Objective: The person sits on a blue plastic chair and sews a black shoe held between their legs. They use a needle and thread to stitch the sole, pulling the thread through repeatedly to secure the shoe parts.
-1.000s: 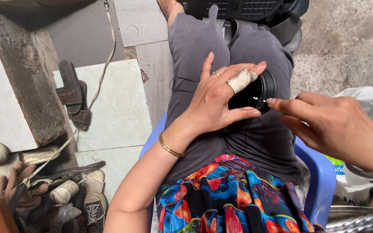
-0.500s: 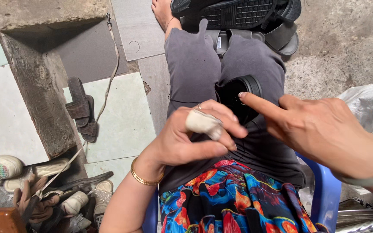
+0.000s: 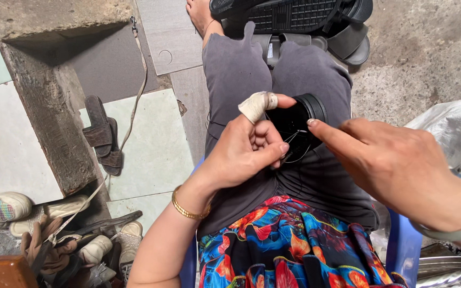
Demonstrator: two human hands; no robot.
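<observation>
The left hand [image 3: 246, 152], its bandaged forefinger raised, is pinching a fine thread [image 3: 293, 136] beside the round black spool [image 3: 298, 125]; the right hand [image 3: 396, 162] is pointing, forefinger extended.

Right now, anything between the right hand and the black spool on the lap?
Nothing visible. The right hand has its index fingertip at the black spool, which rests on the lap. The left hand, with a bandaged index finger, holds the spool's other side and pinches thin thread; it does not block the right hand.
</observation>
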